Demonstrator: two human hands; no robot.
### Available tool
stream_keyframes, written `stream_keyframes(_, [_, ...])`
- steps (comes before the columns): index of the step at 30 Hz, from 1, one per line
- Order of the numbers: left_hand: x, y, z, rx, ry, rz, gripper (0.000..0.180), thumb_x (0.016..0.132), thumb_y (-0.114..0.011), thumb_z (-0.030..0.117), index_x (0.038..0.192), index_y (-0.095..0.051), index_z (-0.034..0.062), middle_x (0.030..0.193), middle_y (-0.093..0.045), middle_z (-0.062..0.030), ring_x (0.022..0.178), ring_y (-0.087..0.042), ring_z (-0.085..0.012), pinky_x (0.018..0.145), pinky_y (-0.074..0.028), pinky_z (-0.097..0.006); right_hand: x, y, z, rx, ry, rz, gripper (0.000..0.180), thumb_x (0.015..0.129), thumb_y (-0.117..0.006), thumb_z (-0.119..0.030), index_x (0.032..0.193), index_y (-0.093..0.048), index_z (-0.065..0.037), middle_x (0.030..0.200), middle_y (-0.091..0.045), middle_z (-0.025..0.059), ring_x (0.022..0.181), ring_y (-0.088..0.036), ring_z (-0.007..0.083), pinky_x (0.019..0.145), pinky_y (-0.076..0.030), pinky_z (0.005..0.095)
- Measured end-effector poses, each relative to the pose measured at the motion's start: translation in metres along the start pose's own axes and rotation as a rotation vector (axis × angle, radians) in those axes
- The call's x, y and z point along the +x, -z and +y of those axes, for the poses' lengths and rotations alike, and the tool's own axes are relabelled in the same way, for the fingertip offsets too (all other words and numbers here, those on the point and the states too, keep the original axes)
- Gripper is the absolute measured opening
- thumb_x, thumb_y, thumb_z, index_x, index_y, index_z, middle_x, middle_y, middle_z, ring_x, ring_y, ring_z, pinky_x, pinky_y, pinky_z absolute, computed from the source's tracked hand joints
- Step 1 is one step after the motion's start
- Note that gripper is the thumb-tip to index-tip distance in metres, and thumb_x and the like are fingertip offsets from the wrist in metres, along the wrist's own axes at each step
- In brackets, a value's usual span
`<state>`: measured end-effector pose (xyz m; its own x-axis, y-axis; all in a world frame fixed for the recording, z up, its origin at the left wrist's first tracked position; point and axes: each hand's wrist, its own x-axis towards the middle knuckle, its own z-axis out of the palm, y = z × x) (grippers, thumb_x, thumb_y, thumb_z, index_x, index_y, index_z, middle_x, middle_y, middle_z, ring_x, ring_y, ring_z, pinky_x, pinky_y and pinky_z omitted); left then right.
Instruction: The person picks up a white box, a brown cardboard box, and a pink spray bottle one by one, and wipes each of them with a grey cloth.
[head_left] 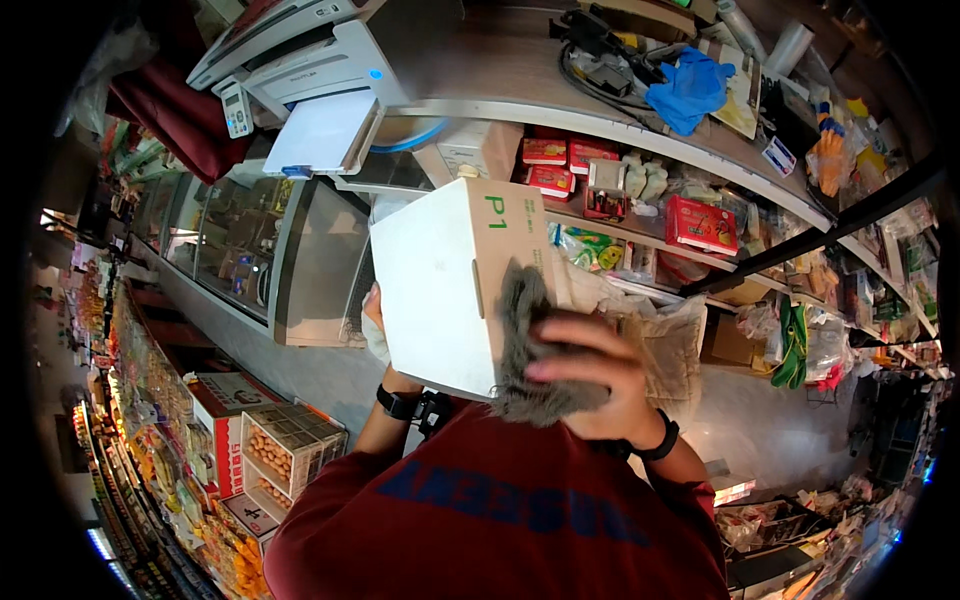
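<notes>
Cardboard box, white on its broad face and tan on its right side with green marking, is held up in front of the person's dark red shirt. At the box's left edge the left hand grips it, clamped on that side; most of its fingers are hidden behind the box, so I cannot tell how they are spaced. On the box's right side, the right hand presses a shaggy grey cloth against the tan face, its fingers bent over the cloth, slightly apart and blurred. Each wrist wears a dark band.

Beyond the box, to its upper left, stands a white printer with paper in its tray. To its upper right, red packages sit on shelving, and a crumpled blue item lies on the counter above them. To its lower left is a crate holding eggs.
</notes>
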<state>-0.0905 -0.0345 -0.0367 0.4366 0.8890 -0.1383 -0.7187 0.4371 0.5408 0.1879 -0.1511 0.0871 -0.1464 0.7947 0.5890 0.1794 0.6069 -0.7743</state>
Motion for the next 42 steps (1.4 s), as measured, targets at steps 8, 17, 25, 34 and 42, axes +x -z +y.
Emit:
stream_keyframes(8, [0.003, -0.033, 0.010, -0.029, -0.137, 0.043, 0.090, 0.089, -0.033, 0.071, 0.154, -0.031, 0.0081, 0.150, -0.043, -0.0191, 0.128, -0.053, -0.0365, 0.099, -0.052, -0.046, 0.018, 0.000, 0.015, -0.118, -0.399, 0.088, 0.042, 0.066, -0.063, 0.003, 0.108, -0.065, 0.003, 0.112, -0.066, 0.0175, 0.109, -0.064, 0.0356, 0.096, -0.049, 0.0363])
stream_keyframes(17, [0.003, -0.031, 0.019, 0.126, -0.073, -0.042, 0.095, 0.087, -0.037, 0.075, 0.153, -0.030, 0.0071, 0.145, -0.046, -0.0199, 0.128, -0.052, -0.0329, 0.098, -0.051, -0.045, 0.011, 0.017, 0.004, 0.285, -0.433, 0.680, 0.051, 0.067, -0.054, 0.011, 0.117, -0.064, 0.003, 0.127, -0.061, 0.0100, 0.122, -0.057, 0.0206, 0.107, -0.042, 0.0343])
stream_keyframes(25, [0.011, -0.054, -0.019, 0.270, -0.132, 0.108, 0.082, 0.091, -0.047, 0.067, 0.143, -0.042, 0.0031, 0.129, -0.054, -0.0166, 0.115, -0.055, -0.0272, 0.091, -0.049, -0.037, 0.012, 0.014, 0.001, -0.330, -0.235, 0.399, 0.055, 0.065, -0.064, 0.002, 0.120, -0.066, 0.003, 0.130, -0.062, 0.0226, 0.123, -0.059, 0.0363, 0.104, -0.045, 0.0391])
stream_keyframes(34, [0.002, -0.051, -0.007, 0.329, -0.101, 0.124, 0.080, 0.094, -0.044, 0.067, 0.142, -0.043, 0.0037, 0.132, -0.053, -0.0120, 0.119, -0.053, -0.0241, 0.097, -0.045, -0.037, -0.003, 0.005, 0.002, -0.222, -0.295, 0.360, 0.060, 0.064, -0.064, 0.004, 0.123, -0.067, -0.003, 0.127, -0.063, 0.0178, 0.121, -0.060, 0.0306, 0.106, -0.044, 0.0380])
stream_keyframes(42, [0.012, -0.069, 0.028, 0.458, -0.283, 0.233, 0.086, 0.089, -0.047, 0.070, 0.141, -0.042, 0.0022, 0.130, -0.053, -0.0148, 0.118, -0.054, -0.0261, 0.095, -0.048, -0.039, -0.012, 0.018, -0.002, -0.203, -0.387, 0.106, 0.053, 0.067, -0.066, 0.005, 0.120, -0.065, 0.003, 0.126, -0.066, 0.0169, 0.118, -0.064, 0.0259, 0.100, -0.047, 0.0319])
